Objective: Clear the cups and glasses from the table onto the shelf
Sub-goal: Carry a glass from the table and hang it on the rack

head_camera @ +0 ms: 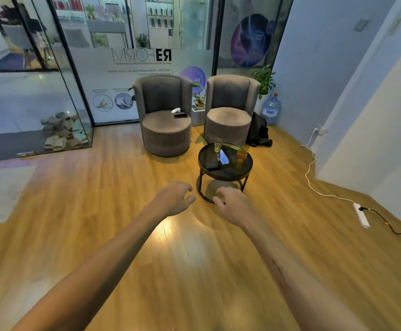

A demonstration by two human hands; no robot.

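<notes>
Left grip (174, 198) and right grip (233, 204) loosely spread, holding nothing, stretched above floor (123, 211) short of the round black table (223, 174). Clear glass (218, 145) at table's far edge; orange cup (241, 156) near right edge.

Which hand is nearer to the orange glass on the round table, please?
The right hand, though neither touches it. It reaches out just below the table's near edge, with the orange glass beyond it. The left hand hangs farther left, over the floor.
</notes>
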